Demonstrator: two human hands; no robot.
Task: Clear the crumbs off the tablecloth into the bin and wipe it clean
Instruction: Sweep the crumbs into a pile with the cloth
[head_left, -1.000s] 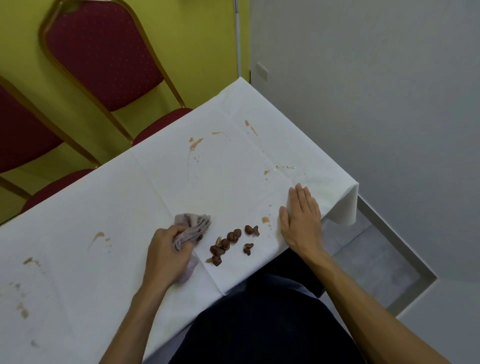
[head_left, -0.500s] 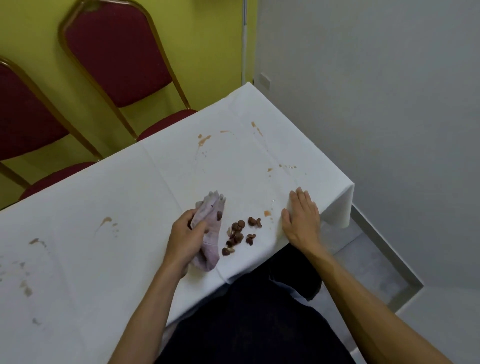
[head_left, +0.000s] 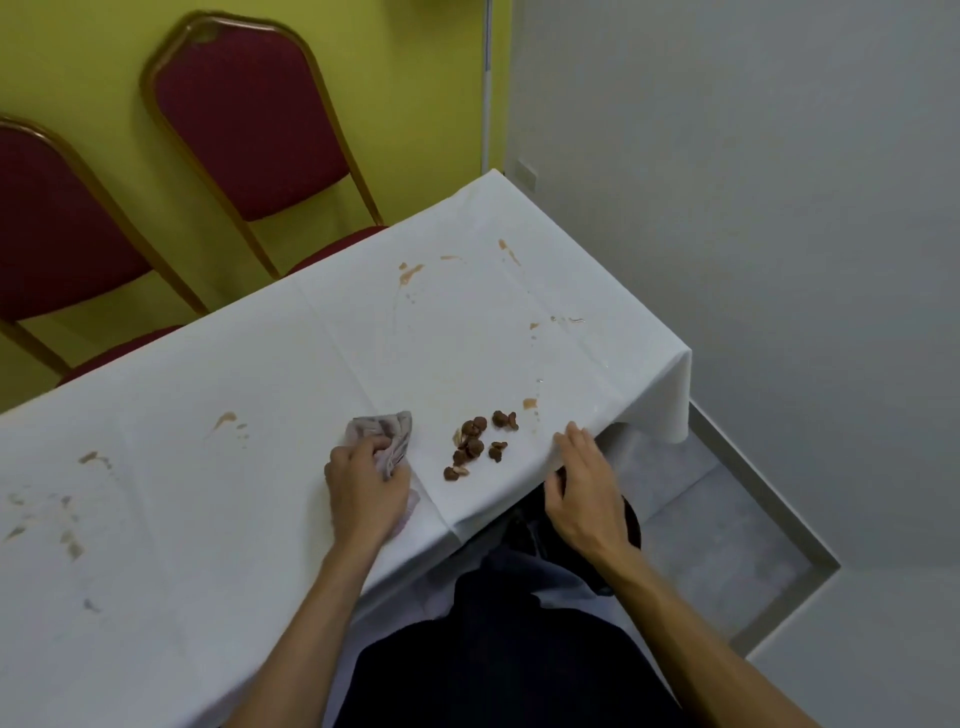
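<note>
Looking down on a loose cluster of brown crumbs (head_left: 477, 442), scattered on the white tablecloth (head_left: 260, 374) close to the desk's near edge, between the two hands. Clutching a crumpled greyish cloth (head_left: 387, 431) in the left hand (head_left: 366, 491), fingers curled round it, fist down on the tablecloth just left of the crumbs with a small gap between. Resting the right hand (head_left: 584, 491) at the near edge just right of the crumbs, fingers nearly straight and close together, tips touching the hem, thumb hanging below the edge, holding nothing that shows.

Just beyond the crumbs, a small orange-brown spot (head_left: 529, 403). Farther up the tablecloth, orange-brown smears (head_left: 410, 273) and thin streaks towards the far corner. Well off to the left, duller grey-brown marks (head_left: 67, 525). Running across the fabric, faint fold creases; at the right end, a corner (head_left: 675, 395) drooping over the desk.

Beneath the right hand, a dark rounded shape (head_left: 629, 522), too hidden to name. Filling the lower middle, dark clothing (head_left: 493, 649) of the person.

Beyond the desk, two red-padded chairs with gold frames, one nearer the middle (head_left: 249, 119), one at the left border (head_left: 47, 223), backs against a yellow wall (head_left: 415, 78). To the right, a grey wall (head_left: 727, 156) and grey floor (head_left: 701, 493).
</note>
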